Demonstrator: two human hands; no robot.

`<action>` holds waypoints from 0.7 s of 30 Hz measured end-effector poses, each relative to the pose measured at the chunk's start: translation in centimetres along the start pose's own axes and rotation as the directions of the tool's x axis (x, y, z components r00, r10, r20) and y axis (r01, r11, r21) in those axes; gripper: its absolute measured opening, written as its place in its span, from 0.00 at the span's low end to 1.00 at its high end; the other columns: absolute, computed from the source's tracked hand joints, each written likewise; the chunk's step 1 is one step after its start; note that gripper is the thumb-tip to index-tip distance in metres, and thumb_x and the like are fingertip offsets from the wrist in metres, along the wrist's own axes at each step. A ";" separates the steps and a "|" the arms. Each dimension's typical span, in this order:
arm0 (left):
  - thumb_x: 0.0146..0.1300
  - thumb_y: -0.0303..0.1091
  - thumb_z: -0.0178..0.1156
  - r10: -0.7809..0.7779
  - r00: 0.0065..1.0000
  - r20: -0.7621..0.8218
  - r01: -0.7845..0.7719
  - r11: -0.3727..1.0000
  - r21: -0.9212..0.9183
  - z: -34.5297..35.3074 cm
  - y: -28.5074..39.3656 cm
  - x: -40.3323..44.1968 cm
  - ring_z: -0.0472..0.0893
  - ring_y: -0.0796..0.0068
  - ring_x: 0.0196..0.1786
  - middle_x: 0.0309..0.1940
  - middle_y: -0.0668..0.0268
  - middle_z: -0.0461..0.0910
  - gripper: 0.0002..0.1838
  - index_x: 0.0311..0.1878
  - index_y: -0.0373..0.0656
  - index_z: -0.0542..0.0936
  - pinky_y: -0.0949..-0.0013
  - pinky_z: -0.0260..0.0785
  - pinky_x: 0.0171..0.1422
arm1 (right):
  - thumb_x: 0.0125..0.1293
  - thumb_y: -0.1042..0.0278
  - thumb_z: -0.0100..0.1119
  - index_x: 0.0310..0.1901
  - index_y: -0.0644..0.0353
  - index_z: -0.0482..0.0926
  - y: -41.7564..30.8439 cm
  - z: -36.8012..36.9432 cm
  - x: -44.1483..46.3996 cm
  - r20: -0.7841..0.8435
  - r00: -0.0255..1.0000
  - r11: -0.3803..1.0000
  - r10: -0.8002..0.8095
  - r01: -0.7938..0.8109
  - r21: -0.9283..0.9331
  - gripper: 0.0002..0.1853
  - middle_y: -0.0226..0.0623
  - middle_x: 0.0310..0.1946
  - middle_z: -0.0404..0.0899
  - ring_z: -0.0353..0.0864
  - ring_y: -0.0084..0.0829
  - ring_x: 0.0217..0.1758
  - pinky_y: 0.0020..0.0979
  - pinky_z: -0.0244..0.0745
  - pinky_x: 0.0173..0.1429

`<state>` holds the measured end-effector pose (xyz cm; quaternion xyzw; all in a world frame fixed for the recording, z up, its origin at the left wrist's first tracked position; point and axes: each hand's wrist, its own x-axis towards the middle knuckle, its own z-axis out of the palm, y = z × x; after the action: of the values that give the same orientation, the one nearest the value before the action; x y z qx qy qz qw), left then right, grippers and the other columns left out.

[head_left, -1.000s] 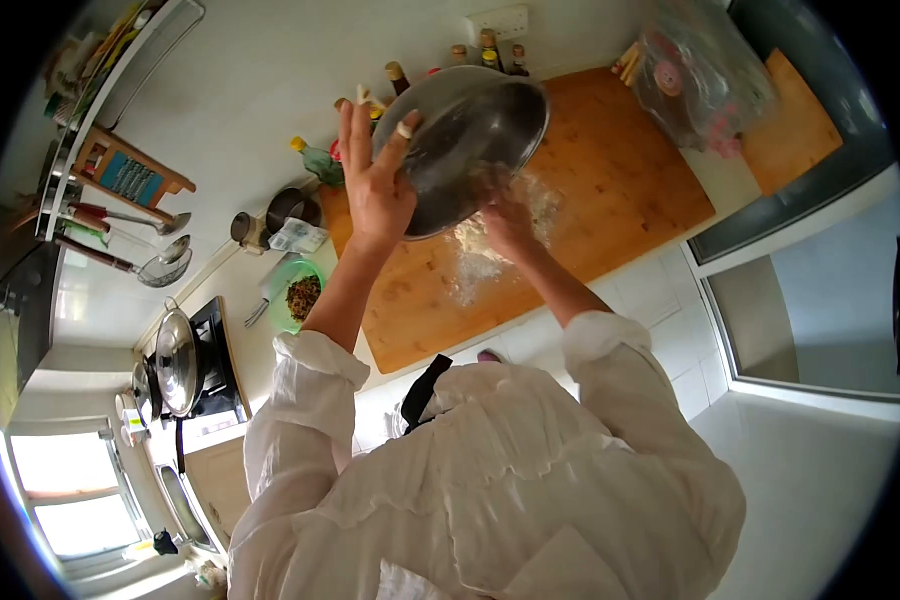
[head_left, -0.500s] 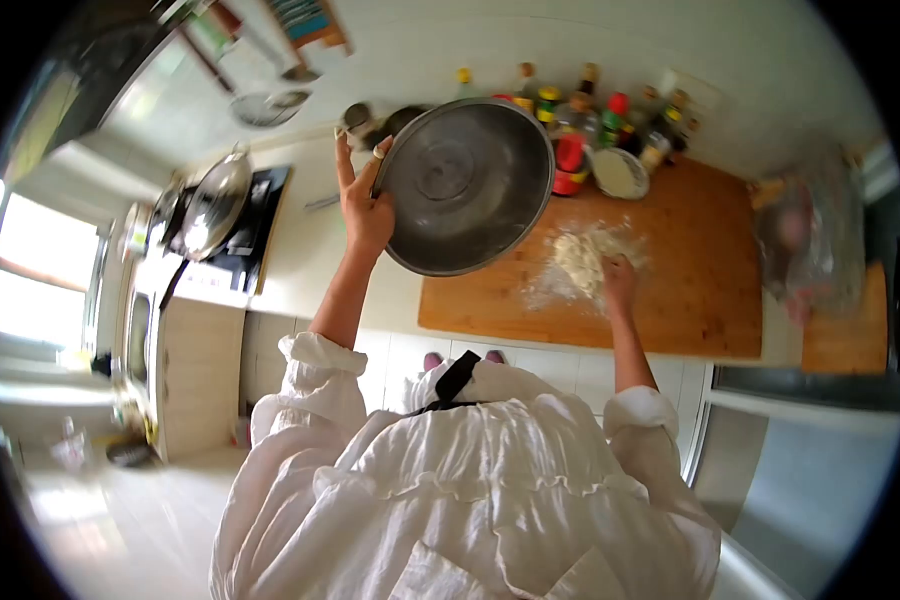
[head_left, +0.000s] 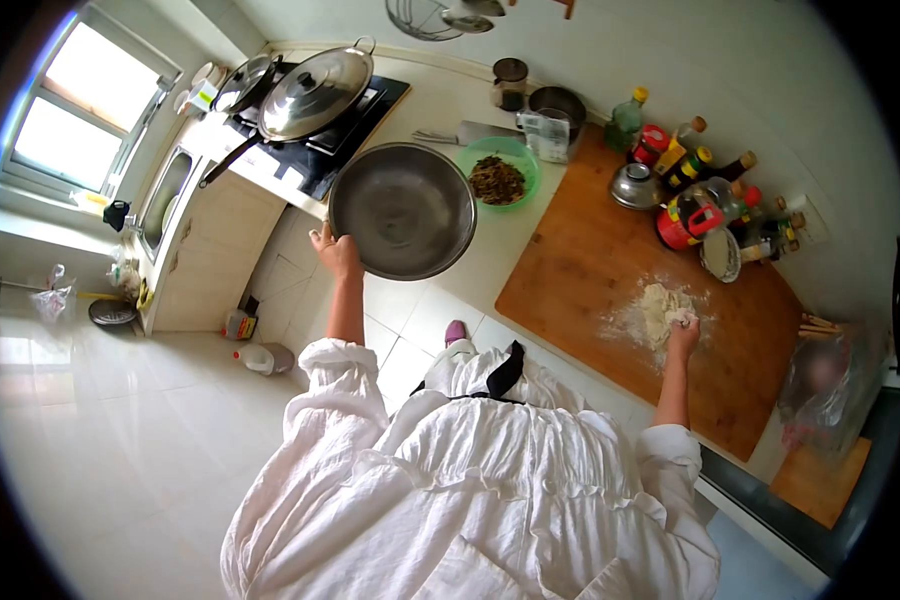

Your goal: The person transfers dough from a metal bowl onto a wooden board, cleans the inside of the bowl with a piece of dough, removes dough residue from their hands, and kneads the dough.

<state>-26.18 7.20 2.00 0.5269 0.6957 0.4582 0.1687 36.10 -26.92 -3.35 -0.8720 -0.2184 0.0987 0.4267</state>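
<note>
My left hand [head_left: 338, 252] grips the lower left rim of a wide metal bowl [head_left: 402, 210], held in the air beside the counter edge with its inside toward me. Over on the wooden board [head_left: 570, 270], my right hand [head_left: 684, 330] is closed at the right side of a pale, shaggy heap of dough [head_left: 662, 308]. Loose flour lies scattered around the heap. Whether dough is inside the closed fingers is hidden.
Bottles [head_left: 688, 165], a small metal bowl [head_left: 635, 187] and a white bowl [head_left: 720, 255] stand along the board's back. A green bowl of chopped food [head_left: 497, 175] is left of the board. A lidded pan [head_left: 315, 92] sits on the stove [head_left: 370, 110].
The view has turned toward the stove. My left hand has carried the metal bowl leftward, away from over the board. My right hand stays at the dough, its fingers closed.
</note>
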 end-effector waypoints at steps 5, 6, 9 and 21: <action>0.46 0.17 0.47 -0.278 0.957 -0.087 0.224 0.894 -0.388 0.7 1.3 -0.1 0.71 0.52 0.60 0.63 0.45 0.61 0.25 0.51 0.32 0.79 0.65 0.65 0.60 | 0.56 0.78 0.58 0.48 0.63 0.76 -0.6 0.7 0.2 -0.031 0.996 0.996 -0.085 0.085 -0.004 0.16 0.41 0.42 0.82 0.81 0.34 0.46 0.31 0.73 0.51; 0.45 0.17 0.46 -0.326 0.944 -0.045 0.265 0.834 -0.483 1.4 0.7 0.3 0.74 0.55 0.55 0.60 0.47 0.64 0.24 0.49 0.31 0.79 0.65 0.68 0.57 | 0.55 0.78 0.58 0.48 0.63 0.77 -1.2 0.6 0.0 -0.021 0.997 0.997 -0.071 0.070 -0.026 0.17 0.41 0.42 0.82 0.81 0.35 0.46 0.31 0.74 0.51; 0.46 0.17 0.48 -0.293 0.936 -0.194 0.219 0.917 -0.333 3.2 -1.0 2.0 0.76 0.64 0.44 0.49 0.53 0.71 0.19 0.44 0.29 0.80 0.66 0.70 0.50 | 0.55 0.78 0.57 0.49 0.64 0.78 -3.2 -0.2 -0.7 -0.011 1.000 0.990 -0.018 0.016 -0.137 0.17 0.40 0.44 0.82 0.80 0.34 0.47 0.31 0.73 0.53; 0.47 0.15 0.46 -0.362 0.927 -0.101 0.314 0.893 -0.321 8.3 -6.5 7.1 0.80 0.55 0.43 0.43 0.45 0.79 0.22 0.47 0.23 0.78 0.58 0.74 0.51 | 0.54 0.80 0.49 0.55 0.66 0.76 -8.0 0.1 -4.8 -0.074 0.948 0.914 0.310 -0.276 0.299 0.23 0.41 0.48 0.79 0.76 0.32 0.52 0.27 0.68 0.55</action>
<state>-26.72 17.15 -5.88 0.3280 0.7105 0.5618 0.2682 29.40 -24.80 2.79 -0.8287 -0.0428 0.1396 0.5402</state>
